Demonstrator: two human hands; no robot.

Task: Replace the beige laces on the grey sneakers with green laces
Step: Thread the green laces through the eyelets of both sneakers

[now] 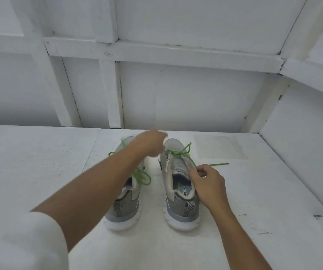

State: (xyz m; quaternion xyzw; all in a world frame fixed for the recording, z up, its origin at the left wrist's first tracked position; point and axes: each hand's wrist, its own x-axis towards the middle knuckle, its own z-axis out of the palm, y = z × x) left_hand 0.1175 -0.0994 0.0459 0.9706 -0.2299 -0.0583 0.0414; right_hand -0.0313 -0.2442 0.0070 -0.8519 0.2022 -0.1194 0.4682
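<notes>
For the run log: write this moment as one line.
step: lacing right sneaker | left hand: blurred over toes, grip unclear | right hand: pinches green lace | left sneaker: green-laced, loose loops

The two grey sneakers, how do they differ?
The left sneaker has its left lace hanging in a loose loop; the right sneaker has its right lace trailing across the table. The right hand pinches the right lace; the left forearm crosses above the left sneaker. Both stand heels toward the camera.
</notes>
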